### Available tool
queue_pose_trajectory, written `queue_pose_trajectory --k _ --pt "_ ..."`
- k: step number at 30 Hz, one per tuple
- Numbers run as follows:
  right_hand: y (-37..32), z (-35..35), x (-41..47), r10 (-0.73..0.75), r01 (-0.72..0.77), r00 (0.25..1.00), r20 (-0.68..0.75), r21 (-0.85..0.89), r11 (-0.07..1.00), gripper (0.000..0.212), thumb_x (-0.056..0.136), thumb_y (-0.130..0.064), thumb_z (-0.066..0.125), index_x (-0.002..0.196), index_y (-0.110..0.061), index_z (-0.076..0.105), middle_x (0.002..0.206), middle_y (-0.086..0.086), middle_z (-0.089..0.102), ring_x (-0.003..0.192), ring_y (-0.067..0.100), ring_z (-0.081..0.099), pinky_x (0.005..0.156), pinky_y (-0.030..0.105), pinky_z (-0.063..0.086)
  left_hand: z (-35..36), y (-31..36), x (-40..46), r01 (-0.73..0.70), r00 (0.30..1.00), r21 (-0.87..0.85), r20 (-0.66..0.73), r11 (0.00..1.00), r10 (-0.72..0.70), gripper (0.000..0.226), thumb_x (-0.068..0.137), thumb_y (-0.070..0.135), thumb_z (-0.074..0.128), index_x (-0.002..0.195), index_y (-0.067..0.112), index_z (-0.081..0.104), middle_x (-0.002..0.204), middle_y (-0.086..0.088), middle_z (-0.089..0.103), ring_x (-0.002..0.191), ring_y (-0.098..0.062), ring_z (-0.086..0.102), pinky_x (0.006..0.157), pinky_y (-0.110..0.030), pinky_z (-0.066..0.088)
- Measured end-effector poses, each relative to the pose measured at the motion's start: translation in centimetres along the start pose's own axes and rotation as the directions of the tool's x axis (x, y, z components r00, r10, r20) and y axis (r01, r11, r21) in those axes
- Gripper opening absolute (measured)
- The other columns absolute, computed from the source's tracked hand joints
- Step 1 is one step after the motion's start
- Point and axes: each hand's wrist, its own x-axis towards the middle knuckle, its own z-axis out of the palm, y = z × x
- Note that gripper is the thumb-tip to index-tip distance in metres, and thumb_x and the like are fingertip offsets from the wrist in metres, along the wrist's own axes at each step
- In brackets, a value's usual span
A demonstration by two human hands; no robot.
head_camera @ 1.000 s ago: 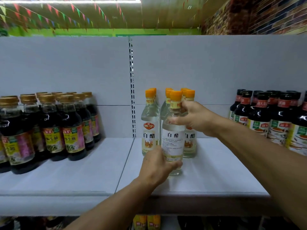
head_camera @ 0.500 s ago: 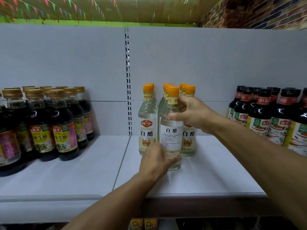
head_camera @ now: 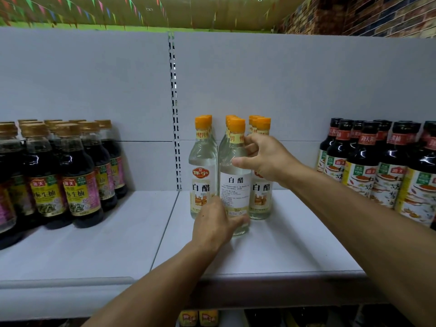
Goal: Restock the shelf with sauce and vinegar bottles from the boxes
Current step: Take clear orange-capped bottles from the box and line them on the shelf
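Coloured bunting (head_camera: 70, 5), brick wall (head_camera: 377, 17) overhead

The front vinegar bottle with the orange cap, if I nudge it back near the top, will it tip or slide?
The vinegar bottle is tall, narrow and full, so a push at the neck probably tips it. The left hand at its base should help it slide. The white shelf looks smooth, so it likely glides easily.

front vinegar bottle (head_camera: 234, 185) pushed back, nearer its row

orange caps (head_camera: 236, 125), dark sauce bottles (head_camera: 77, 175), white shelf (head_camera: 94, 232)
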Motion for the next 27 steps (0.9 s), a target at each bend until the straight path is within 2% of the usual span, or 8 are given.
queue_pose_trajectory --k 8,13,16,20,22,27 --pt "-0.1 0.0 -0.1 0.001 -0.001 1.0 0.014 0.005 1.0 0.038 0.08 -0.026 0.078 0.114 -0.022 0.062 0.103 -0.005 0.07 0.096 0.014 0.066 0.09 0.043 0.055 0.1 0.1 -0.2 0.001 1.0 0.028 -0.013 1.0 -0.001 0.06 0.072 0.05 0.081 0.114 0.018 0.054 0.118 -0.001 0.068 0.105 -0.02 0.065 0.082 -0.03 0.051" --pt "-0.1 -0.1 -0.3 0.009 -0.01 1.0 0.022 0.028 1.0 0.04 0.08 -0.025 0.078 0.117 -0.021 0.061 0.106 -0.005 0.068 0.098 0.014 0.065 0.091 0.042 0.054 0.0 0.0 -0.2 -0.001 1.0 0.029 -0.001 1.0 0.001 0.061 0.072 0.051 0.08 0.116 0.019 0.053 0.119 0.0 0.067 0.106 -0.02 0.065 0.087 -0.034 0.054" --pt "-0.3 -0.2 -0.2 0.01 -0.01 1.0 0.018 0.034 0.999 0.049 0.077 -0.026 0.08 0.121 -0.023 0.057 0.11 -0.007 0.065 0.103 0.012 0.062 0.093 0.041 0.052 0.1 0.0 -0.2 0.004 1.0 0.003 0.012 1.0 -0.004 0.061 0.073 0.05 0.08 0.118 0.022 0.05 0.12 0.002 0.065 0.107 -0.02 0.063 0.088 -0.034 0.053" --pt "-0.7 -0.2 0.0 -0.022 0.022 1.0 0.012 0.015 1.0 0.06 0.072 -0.025 0.082 0.123 -0.029 0.049 0.107 -0.01 0.064 0.099 0.009 0.062 0.09 0.039 0.053 0.7 0.1 -0.9 -0.016 1.0 -0.056 0.01 0.998 0.017 0.057 0.073 0.049 0.075 0.114 0.026 0.043 0.117 0.002 0.062 0.104 -0.022 0.061 0.088 -0.045 0.055" --pt "-0.7 -0.1 0.0 -0.03 0.03 0.999 -0.017 -0.043 0.999 0.057 0.071 -0.03 0.082 0.118 -0.03 0.049 0.104 -0.009 0.065 0.095 0.01 0.064 0.087 0.041 0.055 0.9 0.5 -1.1 -0.02 1.0 -0.072 -0.008 0.997 0.02 0.059 0.072 0.049 0.075 0.116 0.028 0.041 0.116 0.004 0.058 0.103 -0.02 0.059 0.088 -0.045 0.055" --pt "-0.9 0.7 -0.3 -0.041 0.024 0.996 -0.075 -0.227 0.974 0.064 0.069 -0.057 0.077 0.116 -0.032 0.042 0.105 -0.008 0.063 0.093 0.015 0.064 0.084 0.046 0.055 0.8 1.8 -0.9 -0.007 0.999 -0.052 -0.031 0.999 0.006 0.09 0.063 0.063 0.077 0.132 0.026 0.032 0.121 0.003 0.038 0.11 -0.017 0.044 0.095 -0.038 0.048"
